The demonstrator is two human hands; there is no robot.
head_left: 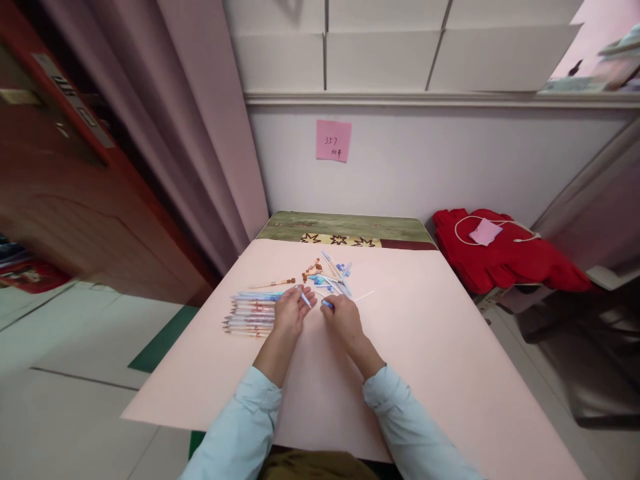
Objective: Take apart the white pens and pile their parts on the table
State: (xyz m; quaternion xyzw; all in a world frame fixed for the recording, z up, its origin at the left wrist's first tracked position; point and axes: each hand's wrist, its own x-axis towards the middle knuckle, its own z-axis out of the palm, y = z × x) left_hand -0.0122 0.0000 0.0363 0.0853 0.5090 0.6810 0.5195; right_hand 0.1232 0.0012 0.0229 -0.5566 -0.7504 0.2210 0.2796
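My left hand (291, 311) is closed around a light blue pen barrel (304, 299), whose tip points toward my right hand. Between the fingertips of my right hand (345, 317) is a small blue pen part (327, 304), its exact shape too small to make out. A gap separates the two pieces. Left of my left hand lies a row of pens (249, 319) side by side, partly hidden by that hand. Above it rests a single beige pen with a brown end (273, 284). Beyond my hands is a loose pile of pen barrels (331, 267), with brown pieces (313, 269) and blue pieces (344, 269).
Pale pink paper (430, 373) covers most of the table. A thin white stick (365, 295) lies right of the pile. Behind stands a white wall with a pink note (333, 141). A red cloth (500, 260) with a white cable sits at the right.
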